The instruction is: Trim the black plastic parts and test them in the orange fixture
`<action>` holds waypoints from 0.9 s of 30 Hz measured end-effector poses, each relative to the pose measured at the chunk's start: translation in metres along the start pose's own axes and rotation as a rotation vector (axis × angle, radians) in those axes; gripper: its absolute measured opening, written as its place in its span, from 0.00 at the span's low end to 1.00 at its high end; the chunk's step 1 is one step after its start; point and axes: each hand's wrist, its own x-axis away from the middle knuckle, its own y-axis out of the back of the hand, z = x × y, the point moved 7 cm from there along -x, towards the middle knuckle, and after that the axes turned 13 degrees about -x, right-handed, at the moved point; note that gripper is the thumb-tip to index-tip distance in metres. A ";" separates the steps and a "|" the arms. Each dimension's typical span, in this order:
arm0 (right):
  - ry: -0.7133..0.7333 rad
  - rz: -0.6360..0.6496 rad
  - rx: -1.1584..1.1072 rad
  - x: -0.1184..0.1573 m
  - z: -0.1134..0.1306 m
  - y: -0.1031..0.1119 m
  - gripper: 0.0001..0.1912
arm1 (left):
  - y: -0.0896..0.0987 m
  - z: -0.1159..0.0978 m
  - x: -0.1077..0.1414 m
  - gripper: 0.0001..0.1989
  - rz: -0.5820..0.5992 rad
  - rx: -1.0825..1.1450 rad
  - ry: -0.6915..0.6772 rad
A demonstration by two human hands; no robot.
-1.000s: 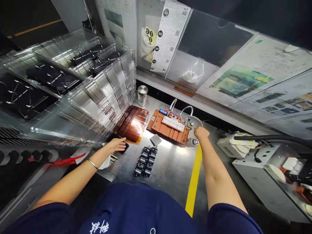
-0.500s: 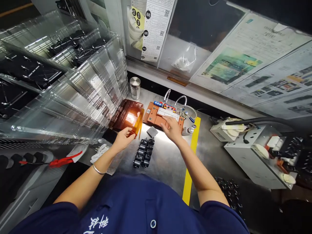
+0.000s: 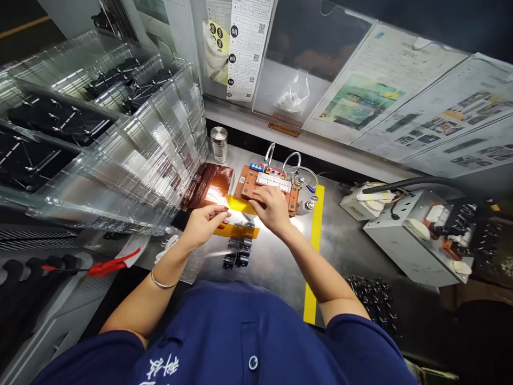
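My left hand (image 3: 206, 224) pinches a clear amber film (image 3: 238, 231), which spreads to the right above the black parts. Beside it, a stack of amber sheets (image 3: 206, 187) lies at the foot of the clear trays. My right hand (image 3: 272, 208) rests with fingers apart over the front of the brown fixture (image 3: 248, 184). A white perforated strip (image 3: 273, 182) sits on the fixture, just beyond my right fingertips. Several black parts (image 3: 242, 259) stand in two rows on the metal table, partly seen through the film.
Tall stacked clear trays (image 3: 160, 144) with black parts fill the left. A steel-lidded jar (image 3: 219, 144) stands behind the amber sheets. Yellow tape (image 3: 313, 256) runs along the table. At right is a grey machine (image 3: 412, 251), with more black parts (image 3: 374, 302) nearer me.
My left hand has moved slightly right with the amber film, which has swung from near upright beside the stack to spread out over the black parts. My right hand stays at the fixture.
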 end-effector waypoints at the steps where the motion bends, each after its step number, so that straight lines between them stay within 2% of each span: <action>1: 0.072 -0.007 0.052 0.006 0.011 -0.003 0.13 | -0.002 -0.002 0.001 0.19 -0.018 -0.055 -0.045; 3: 0.148 0.071 0.040 0.015 0.029 -0.014 0.14 | -0.008 -0.013 0.003 0.15 -0.051 -0.206 -0.201; 7: 0.105 0.185 -0.099 0.023 0.041 -0.021 0.12 | -0.020 -0.039 0.013 0.11 -0.060 -0.444 -0.543; 9: 0.081 0.231 -0.157 0.021 0.043 -0.017 0.09 | -0.023 -0.044 0.015 0.11 -0.039 -0.449 -0.605; 11: 0.050 0.278 -0.202 0.019 0.042 -0.013 0.08 | -0.024 -0.043 0.015 0.10 -0.028 -0.423 -0.608; 14: -0.051 0.278 -0.278 0.015 0.033 -0.012 0.07 | -0.027 -0.034 0.013 0.09 -0.041 -0.339 -0.515; 17: -0.218 0.152 -0.445 0.014 0.013 -0.017 0.08 | -0.029 -0.013 0.009 0.10 -0.124 -0.143 -0.290; 20: -0.438 0.033 -0.744 0.020 -0.023 -0.031 0.12 | -0.027 0.007 0.006 0.13 -0.241 0.102 -0.085; 22: -0.596 -0.092 -0.853 0.029 -0.057 -0.029 0.13 | -0.024 0.017 0.004 0.16 -0.296 0.224 0.004; 24: -0.717 -0.300 -0.813 0.040 -0.095 -0.007 0.12 | -0.019 0.026 0.002 0.20 -0.322 0.316 0.083; 27: -0.763 -0.591 -0.679 0.059 -0.141 0.048 0.10 | -0.006 0.038 -0.002 0.23 -0.341 0.373 0.153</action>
